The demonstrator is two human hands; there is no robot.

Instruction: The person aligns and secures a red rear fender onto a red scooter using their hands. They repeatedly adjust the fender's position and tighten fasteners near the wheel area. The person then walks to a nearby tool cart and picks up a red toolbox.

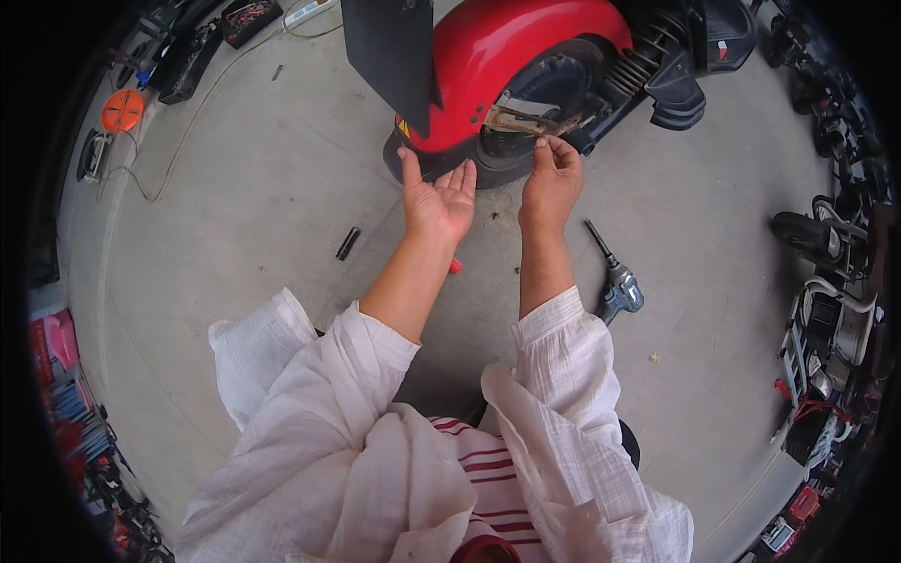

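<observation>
A red fender (474, 66) with a dark lower edge covers a scooter wheel (507, 159), with a dark flap (385, 56) beside it. My left hand (435, 202) is palm up with fingers apart, touching or close under the fender's lower edge. My right hand (554, 183) pinches a rusty, dirty metal bracket (516, 120) at the wheel's side. A coil spring (643, 56) sits behind it. On the floor lie a cordless power tool (619, 291) with a long socket to my right, a black cylinder (348, 244) to my left, and a small red object (455, 266) partly behind my left arm.
An orange reel (122, 111), cords, black trays (188, 70) and a power strip (305, 11) lie at the upper left. Scooters and wheels (798, 230) line the right edge. Assorted pink, blue and red goods (70, 413) crowd the lower left rim. The concrete floor (244, 188) lies between them.
</observation>
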